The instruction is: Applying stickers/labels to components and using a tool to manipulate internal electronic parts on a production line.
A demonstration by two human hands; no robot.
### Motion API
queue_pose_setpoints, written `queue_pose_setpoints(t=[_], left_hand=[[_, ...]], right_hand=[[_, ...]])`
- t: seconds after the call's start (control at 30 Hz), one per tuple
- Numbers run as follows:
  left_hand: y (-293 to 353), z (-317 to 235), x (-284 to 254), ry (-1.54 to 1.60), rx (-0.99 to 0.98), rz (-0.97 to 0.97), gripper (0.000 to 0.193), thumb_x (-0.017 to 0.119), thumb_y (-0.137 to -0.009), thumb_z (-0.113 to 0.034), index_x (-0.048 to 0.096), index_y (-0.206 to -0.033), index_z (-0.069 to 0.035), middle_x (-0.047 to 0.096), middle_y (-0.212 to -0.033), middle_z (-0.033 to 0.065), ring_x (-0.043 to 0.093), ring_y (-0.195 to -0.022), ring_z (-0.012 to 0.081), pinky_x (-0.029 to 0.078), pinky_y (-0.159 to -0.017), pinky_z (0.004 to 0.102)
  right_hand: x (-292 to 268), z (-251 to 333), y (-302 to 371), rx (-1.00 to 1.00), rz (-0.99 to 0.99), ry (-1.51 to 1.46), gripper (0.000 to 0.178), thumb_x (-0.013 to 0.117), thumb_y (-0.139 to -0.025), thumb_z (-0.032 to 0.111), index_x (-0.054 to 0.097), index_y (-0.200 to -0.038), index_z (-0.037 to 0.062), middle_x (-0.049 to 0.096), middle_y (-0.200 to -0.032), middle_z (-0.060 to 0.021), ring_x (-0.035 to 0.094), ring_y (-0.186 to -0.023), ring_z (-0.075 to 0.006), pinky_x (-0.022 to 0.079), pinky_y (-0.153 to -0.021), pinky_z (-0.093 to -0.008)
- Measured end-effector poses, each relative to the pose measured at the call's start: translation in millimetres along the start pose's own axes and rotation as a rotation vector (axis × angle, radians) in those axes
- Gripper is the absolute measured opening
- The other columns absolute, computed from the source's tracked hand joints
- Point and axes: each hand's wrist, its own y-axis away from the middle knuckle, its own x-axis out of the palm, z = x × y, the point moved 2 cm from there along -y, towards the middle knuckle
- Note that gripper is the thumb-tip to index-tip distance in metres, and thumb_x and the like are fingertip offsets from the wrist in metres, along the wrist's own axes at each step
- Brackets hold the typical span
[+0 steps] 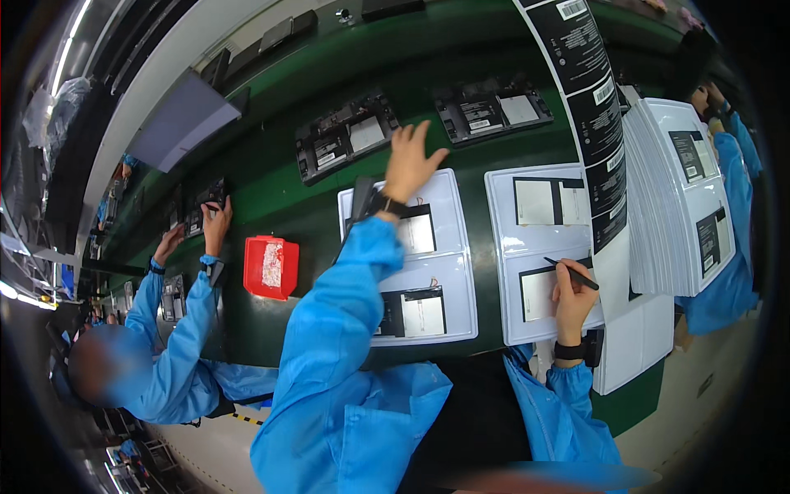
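Note:
My left hand (414, 165) is open with fingers spread, above the near side of the green belt. It is between two black device housings, one at left (360, 138) and one at right (517, 109), each holding a pale flat part. Below that forearm, a white tray (465, 247) carries flat silver-and-black battery packs (422, 314), partly hidden by my sleeve. My right hand (573, 303) grips a slim black pointed tool (581, 277). The tool's tip is over a battery pack (538, 296) in a second white tray (497, 247).
A long strip of black labels (594, 99) hangs over the second tray's right side. Stacked white trays (650, 165) stand right of it. A red bin (284, 284) sits left. A co-worker's hands (216, 222) handle a black device further left; another person is at far right.

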Motion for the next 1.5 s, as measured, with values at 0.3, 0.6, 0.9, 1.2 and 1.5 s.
queue_pose_setpoints(t=[0.3,0.6,0.9,1.2,1.5], left_hand=[[-9.8,-24.6,19.8,0.030,-0.051,0.173,0.020,0.074,-0.087,-0.020,0.067,-0.100,-0.007,0.070,-0.098,0.0164,0.061,-0.105,0.0382,0.052,-0.087,0.0473],[-17.9,-32.5,6.4,0.540,-0.213,-0.117,0.017,0.071,-0.091,-0.011,0.064,-0.104,-0.001,0.068,-0.094,0.0129,0.070,-0.085,0.0306,0.057,-0.069,0.0391],[-51.5,-10.2,4.8,1.572,-1.077,0.270,0.018,0.071,-0.093,-0.012,0.059,-0.097,0.001,0.061,-0.088,0.0111,0.059,-0.075,0.0210,0.049,-0.059,0.0329],[122.4,-46.6,-149.5,1.260,-1.058,0.431,0.044,0.065,-0.097,-0.012,0.051,-0.138,-0.003,0.065,-0.104,0.0011,0.062,-0.085,0.0098,0.045,-0.055,0.0262],[251.4,-86.9,-192.3,0.903,-1.049,0.796,0.031,0.070,-0.096,-0.013,0.061,-0.122,0.003,0.074,-0.098,0.0109,0.070,-0.073,0.0165,0.055,-0.052,0.0272]], right_hand=[[2.2,-5.0,-4.4,0.036,-0.015,-0.048,0.012,0.073,-0.092,0.003,0.071,-0.102,-0.0026,0.064,-0.071,-0.0008,0.051,-0.051,-0.0052,0.037,-0.046,-0.0199],[7.7,10.8,3.2,0.041,-0.037,-0.039,0.012,0.073,-0.092,0.003,0.071,-0.103,-0.0027,0.063,-0.070,-0.0005,0.051,-0.051,-0.0047,0.037,-0.047,-0.0197],[10.7,16.1,8.5,0.016,-0.021,-0.028,0.012,0.073,-0.093,0.004,0.071,-0.103,-0.0024,0.063,-0.070,-0.0006,0.051,-0.051,-0.0050,0.037,-0.046,-0.0206],[17.1,95.1,59.5,-0.408,0.039,-0.116,0.014,0.072,-0.085,-0.003,0.070,-0.098,-0.0053,0.072,-0.098,-0.0202,0.066,-0.069,-0.0189,0.050,-0.062,-0.0269],[63.1,63.3,42.6,-0.012,0.271,-0.083,0.018,0.071,-0.088,-0.006,0.072,-0.106,-0.0047,0.068,-0.095,-0.0085,0.058,-0.068,-0.0081,0.044,-0.059,-0.0211]])
